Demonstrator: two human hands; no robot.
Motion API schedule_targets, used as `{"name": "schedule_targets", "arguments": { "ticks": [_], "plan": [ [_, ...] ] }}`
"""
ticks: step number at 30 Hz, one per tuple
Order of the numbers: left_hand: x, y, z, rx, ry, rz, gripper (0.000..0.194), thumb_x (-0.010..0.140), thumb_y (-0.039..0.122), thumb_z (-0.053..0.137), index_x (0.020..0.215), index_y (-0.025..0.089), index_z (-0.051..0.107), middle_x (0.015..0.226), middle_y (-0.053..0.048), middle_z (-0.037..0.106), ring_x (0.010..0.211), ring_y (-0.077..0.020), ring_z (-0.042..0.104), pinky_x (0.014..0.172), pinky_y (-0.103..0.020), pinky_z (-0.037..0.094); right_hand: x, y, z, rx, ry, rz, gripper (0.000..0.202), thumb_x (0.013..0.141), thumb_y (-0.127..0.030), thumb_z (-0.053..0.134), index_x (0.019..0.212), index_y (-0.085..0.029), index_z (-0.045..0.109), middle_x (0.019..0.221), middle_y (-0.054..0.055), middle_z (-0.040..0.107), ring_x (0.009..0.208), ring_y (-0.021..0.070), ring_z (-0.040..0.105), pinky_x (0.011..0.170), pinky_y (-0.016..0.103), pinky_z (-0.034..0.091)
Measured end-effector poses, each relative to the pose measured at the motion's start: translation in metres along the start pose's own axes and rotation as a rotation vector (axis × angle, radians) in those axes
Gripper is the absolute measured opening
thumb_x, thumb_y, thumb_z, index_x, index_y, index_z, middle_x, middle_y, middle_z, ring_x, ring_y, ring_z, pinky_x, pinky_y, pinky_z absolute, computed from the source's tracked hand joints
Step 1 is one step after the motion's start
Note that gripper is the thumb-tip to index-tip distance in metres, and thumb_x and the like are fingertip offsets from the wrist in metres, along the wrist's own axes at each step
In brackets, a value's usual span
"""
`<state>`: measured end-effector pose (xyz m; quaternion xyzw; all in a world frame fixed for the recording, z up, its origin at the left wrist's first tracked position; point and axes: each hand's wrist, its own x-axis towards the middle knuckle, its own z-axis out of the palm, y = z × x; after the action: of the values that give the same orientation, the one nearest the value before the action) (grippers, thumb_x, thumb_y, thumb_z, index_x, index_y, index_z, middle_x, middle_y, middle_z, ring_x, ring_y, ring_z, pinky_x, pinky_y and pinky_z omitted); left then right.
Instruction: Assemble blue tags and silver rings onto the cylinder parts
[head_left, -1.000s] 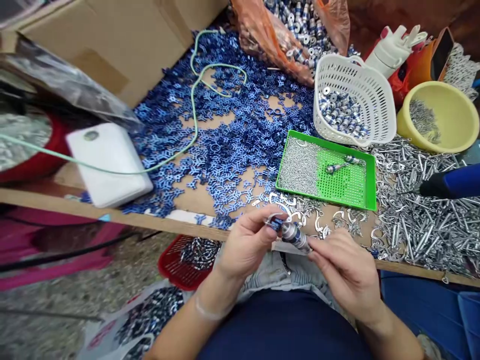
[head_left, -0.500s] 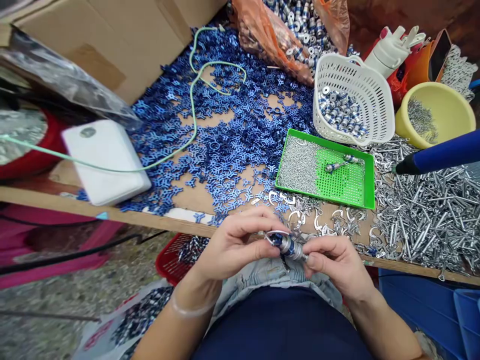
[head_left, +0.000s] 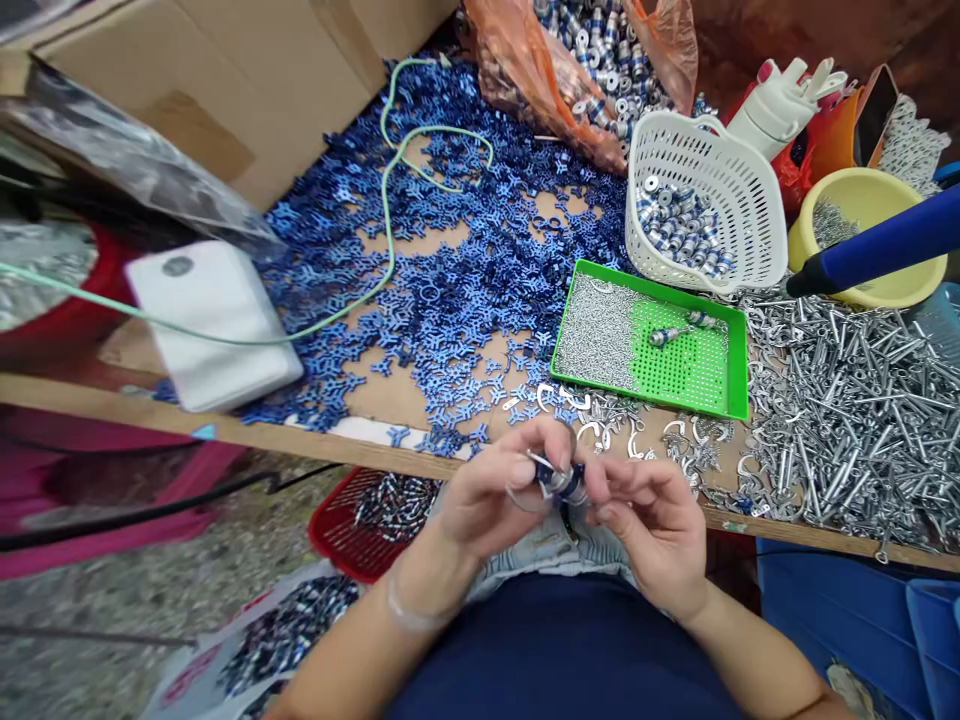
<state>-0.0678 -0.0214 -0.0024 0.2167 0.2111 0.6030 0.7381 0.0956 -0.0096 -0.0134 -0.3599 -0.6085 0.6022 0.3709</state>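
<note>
A small blue-and-silver cylindrical metal part [head_left: 559, 484] is held between both hands just in front of the table edge. A thin curved silver piece shows at its left end. My left hand [head_left: 484, 500] is closed around that left end with thumb and fingers. My right hand [head_left: 660, 525] pinches at the part's right end, its fingertips covering that end. Beyond the hands lies a green tray [head_left: 690, 370] with tiny silver pieces and a couple of similar cylindrical parts. Loose curved silver hooks [head_left: 634, 438] are scattered between tray and table edge.
Many blue three-armed pieces [head_left: 450, 290] cover the table, crossed by a pale green cord [head_left: 388, 210]. A white basket [head_left: 750, 215], a yellow bowl [head_left: 892, 200] and a pile of silver pins [head_left: 862, 430] stand right. A blue rod-like tool [head_left: 885, 245] juts in. A white box [head_left: 217, 330] sits left.
Both hands have come closer together, the right one moving left along the part. The part is turned and more covered by fingers. The blue tool has shifted up slightly.
</note>
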Motion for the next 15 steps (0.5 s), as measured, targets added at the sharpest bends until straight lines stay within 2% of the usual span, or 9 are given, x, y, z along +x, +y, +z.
{"name": "schedule_targets", "arguments": {
  "ticks": [3, 6, 8, 10, 11, 13, 15],
  "plan": [
    [0.005, -0.016, 0.014, -0.128, 0.058, 0.063, 0.016, 0.072, 0.035, 0.053, 0.068, 0.02, 0.049, 0.053, 0.001, 0.047, 0.05, -0.0148, 0.05, 0.05, -0.028, 0.04, -0.002, 0.008, 0.007, 0.053, 0.057, -0.013, 0.017, 0.085, -0.021, 0.054, 0.085, -0.026, 0.038, 0.074, -0.002, 0.062, 0.077, 0.014, 0.061, 0.067, 0.029, 0.051],
    [0.002, -0.025, 0.02, 0.005, 0.152, 0.188, 0.018, 0.074, 0.036, 0.05, 0.069, 0.02, 0.045, 0.051, 0.004, 0.039, 0.046, -0.0105, 0.036, 0.053, -0.027, 0.037, 0.003, 0.004, 0.001, -0.211, -0.053, -0.027, 0.013, 0.084, -0.021, 0.055, 0.08, -0.024, 0.043, 0.075, -0.001, 0.058, 0.08, 0.0152, 0.059, 0.071, 0.031, 0.049],
    [-0.002, -0.029, 0.017, 0.213, 0.211, 0.321, 0.016, 0.079, 0.035, 0.048, 0.073, 0.02, 0.046, 0.054, 0.004, 0.039, 0.051, -0.0117, 0.037, 0.056, -0.028, 0.037, 0.007, -0.006, -0.005, -0.394, -0.075, -0.039, 0.01, 0.081, -0.019, 0.059, 0.084, -0.025, 0.051, 0.079, 0.0, 0.057, 0.082, 0.0162, 0.056, 0.074, 0.033, 0.047],
    [-0.005, -0.03, 0.01, 0.514, 0.223, 0.501, 0.005, 0.081, 0.027, 0.048, 0.081, 0.022, 0.048, 0.059, 0.003, 0.043, 0.055, -0.013, 0.041, 0.057, -0.029, 0.038, 0.009, -0.018, -0.01, -0.44, -0.054, -0.052, 0.021, 0.082, -0.017, 0.057, 0.099, -0.027, 0.055, 0.092, 0.003, 0.057, 0.091, 0.0177, 0.054, 0.081, 0.036, 0.045],
    [-0.005, -0.03, 0.005, 0.685, 0.207, 0.593, 0.006, 0.08, 0.022, 0.048, 0.085, 0.022, 0.049, 0.061, 0.002, 0.045, 0.057, -0.0136, 0.043, 0.057, -0.029, 0.038, 0.01, -0.024, -0.012, -0.407, -0.068, -0.046, 0.029, 0.083, -0.016, 0.055, 0.108, -0.029, 0.054, 0.101, 0.004, 0.056, 0.099, 0.0184, 0.052, 0.087, 0.037, 0.044],
    [-0.004, -0.029, -0.003, 1.005, 0.145, 0.734, 0.02, 0.074, 0.015, 0.049, 0.092, 0.023, 0.05, 0.065, 0.001, 0.049, 0.058, -0.0147, 0.046, 0.058, -0.03, 0.039, 0.011, -0.031, -0.013, -0.298, -0.169, 0.003, 0.038, 0.085, -0.015, 0.051, 0.119, -0.032, 0.051, 0.114, 0.005, 0.052, 0.111, 0.0189, 0.048, 0.095, 0.038, 0.042],
    [-0.001, -0.027, -0.009, 1.214, 0.099, 0.805, 0.028, 0.069, 0.013, 0.051, 0.095, 0.022, 0.049, 0.067, -0.001, 0.054, 0.058, -0.016, 0.05, 0.058, -0.032, 0.04, 0.012, -0.034, -0.013, -0.169, -0.232, 0.083, 0.04, 0.085, -0.015, 0.051, 0.119, -0.036, 0.053, 0.118, 0.003, 0.052, 0.113, 0.0173, 0.049, 0.097, 0.035, 0.042]
  ]
}}
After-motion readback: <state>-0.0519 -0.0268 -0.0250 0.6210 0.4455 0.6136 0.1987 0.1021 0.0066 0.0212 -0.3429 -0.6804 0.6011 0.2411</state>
